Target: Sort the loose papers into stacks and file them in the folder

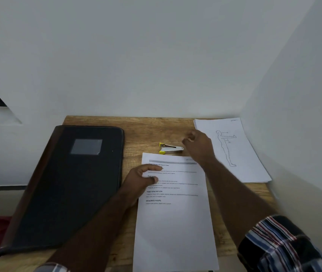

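On the wooden bench [136, 126] two lots of paper lie sorted: a text stack [175, 222] in the near middle, its long axis running away from the person, and a figure stack [242, 154] at the far right, turned slightly so its long axis leans toward the right wall. The closed black folder [73, 185] lies to the left, its long side roughly parallel to the text stack and just beside it.

The left hand [142, 179] rests on the upper left part of the text stack, fingers curled and thumb out, pressing down rather than pinching; its grip holds nothing. The right hand [199, 144] hangs above the bench between the two stacks, fingers loosely bent and empty, its grip closed on nothing that shows.

A small stapler [171, 149] lies just beyond the far edge of the text stack, long axis across the bench, nose pointing right toward the right hand. It sits just left of that hand's fingertips, so the right hand is the nearer one. Judging from this, the stapler is probably the next thing to be picked up, with a short leftward reach.
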